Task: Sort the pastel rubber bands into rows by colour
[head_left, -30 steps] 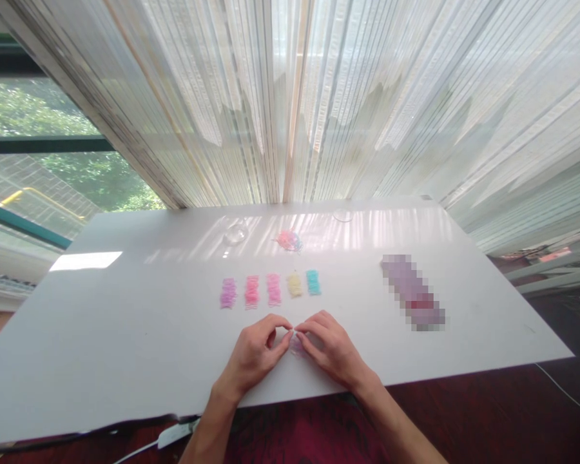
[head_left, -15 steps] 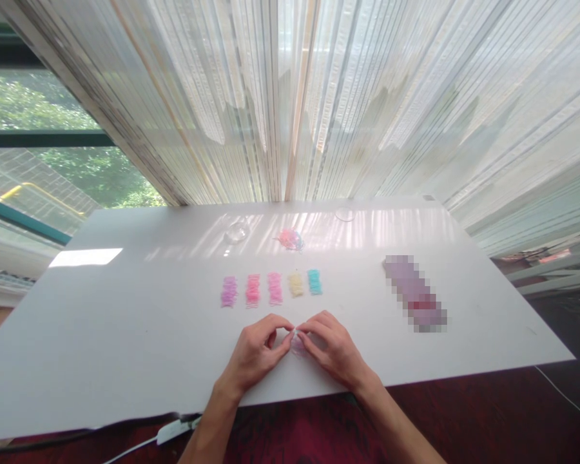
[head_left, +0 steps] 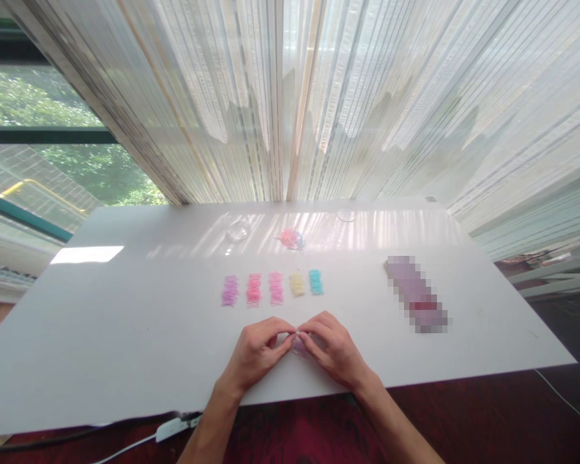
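Observation:
Near the front edge of the table, my left hand (head_left: 257, 348) and my right hand (head_left: 334, 348) meet, thumbs and forefingers pinched together tip to tip. Whatever lies between the fingertips is pale and too small to make out. Just under them is a small lilac heap (head_left: 299, 348) of thin strands, partly hidden by my right hand. Beyond my hands runs a row of neat bundles of thin loops, like small rubber bands: purple (head_left: 230, 291), coral pink (head_left: 254, 290), light pink (head_left: 276, 289), yellow (head_left: 296, 283) and turquoise (head_left: 316, 282).
Farther back lies a loose mixed pile (head_left: 291, 239) of pink and blue loops, between a clear round container (head_left: 238, 230) and a clear disc (head_left: 347, 215). A blurred-out purple oblong (head_left: 417, 294) lies at right. A white plug strip (head_left: 176, 428) hangs by the front edge.
My fingertips have drawn slightly closer together, and the pale bit between them shows less. The bundles and the other things stay put; the view has shifted slightly.

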The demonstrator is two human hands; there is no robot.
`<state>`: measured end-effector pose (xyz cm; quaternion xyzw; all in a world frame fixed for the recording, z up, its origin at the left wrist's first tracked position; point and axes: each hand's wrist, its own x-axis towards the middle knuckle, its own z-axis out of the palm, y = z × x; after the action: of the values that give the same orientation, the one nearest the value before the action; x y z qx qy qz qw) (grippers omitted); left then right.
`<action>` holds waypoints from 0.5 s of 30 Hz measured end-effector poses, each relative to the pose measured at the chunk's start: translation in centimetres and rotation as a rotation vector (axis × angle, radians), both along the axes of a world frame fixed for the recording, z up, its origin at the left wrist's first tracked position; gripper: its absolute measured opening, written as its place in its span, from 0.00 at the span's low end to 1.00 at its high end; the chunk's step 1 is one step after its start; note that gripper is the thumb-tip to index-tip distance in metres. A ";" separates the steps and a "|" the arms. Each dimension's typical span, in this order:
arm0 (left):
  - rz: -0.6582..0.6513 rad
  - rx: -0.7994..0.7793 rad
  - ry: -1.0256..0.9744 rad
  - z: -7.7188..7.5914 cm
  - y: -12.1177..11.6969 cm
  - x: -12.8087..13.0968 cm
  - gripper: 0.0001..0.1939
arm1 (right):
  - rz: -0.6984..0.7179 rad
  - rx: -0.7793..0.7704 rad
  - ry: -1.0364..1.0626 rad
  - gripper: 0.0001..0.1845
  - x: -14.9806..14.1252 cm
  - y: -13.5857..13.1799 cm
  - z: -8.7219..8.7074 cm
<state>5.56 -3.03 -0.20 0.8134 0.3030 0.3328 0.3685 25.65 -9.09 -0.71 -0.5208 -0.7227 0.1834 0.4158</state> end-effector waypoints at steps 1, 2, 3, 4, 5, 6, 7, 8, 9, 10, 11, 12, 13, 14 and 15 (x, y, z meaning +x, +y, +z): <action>-0.007 0.001 -0.007 0.0 0.0 0.0 0.05 | 0.002 0.002 -0.003 0.06 0.0 0.0 0.1; -0.013 0.001 -0.013 0.0 0.0 0.0 0.06 | 0.004 0.002 -0.007 0.06 0.0 0.0 0.1; -0.016 -0.001 -0.016 0.0 0.0 0.0 0.06 | 0.006 0.001 -0.010 0.06 0.0 0.0 0.1; -0.016 -0.004 -0.018 0.0 0.0 0.0 0.06 | 0.008 0.000 -0.012 0.06 0.0 0.0 0.2; -0.013 -0.009 -0.017 0.1 0.0 0.0 0.06 | 0.010 0.000 -0.013 0.06 0.1 0.0 0.2; -0.010 -0.014 -0.014 0.1 0.0 0.0 0.07 | 0.010 -0.001 -0.013 0.06 0.1 0.0 0.1; -0.007 -0.019 -0.011 0.1 0.0 0.0 0.07 | 0.010 -0.002 -0.012 0.06 0.1 0.0 0.1; -0.003 -0.024 -0.008 0.0 0.0 0.0 0.06 | 0.010 -0.004 -0.010 0.06 0.1 0.0 0.0; 0.006 -0.027 -0.005 0.0 0.0 0.0 0.06 | 0.009 -0.006 -0.006 0.06 0.1 0.0 0.0; 0.019 -0.029 -0.001 0.0 -0.1 0.0 0.05 | 0.007 -0.007 0.000 0.06 0.1 0.0 -0.1; 0.033 -0.031 0.005 0.0 -0.1 0.0 0.05 | 0.006 -0.006 0.007 0.06 0.1 -0.1 -0.1; 0.045 -0.032 0.010 -0.1 -0.1 0.0 0.06 | 0.006 -0.002 0.014 0.06 0.1 -0.1 -0.2; 0.051 -0.033 0.017 -0.1 -0.1 0.0 0.06 | 0.007 0.002 0.021 0.06 0.1 -0.1 -0.2; 0.051 -0.032 0.021 -0.1 -0.1 0.0 0.06 | 0.009 0.004 0.025 0.06 0.1 -0.1 -0.2; 0.045 -0.031 0.023 0.0 -0.1 0.1 0.06 | 0.011 0.004 0.028 0.06 0.1 -0.1 -0.1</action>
<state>5.62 -3.15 -0.23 0.8045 0.3304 0.3268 0.3699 25.79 -9.17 -0.84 -0.5133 -0.7202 0.1914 0.4257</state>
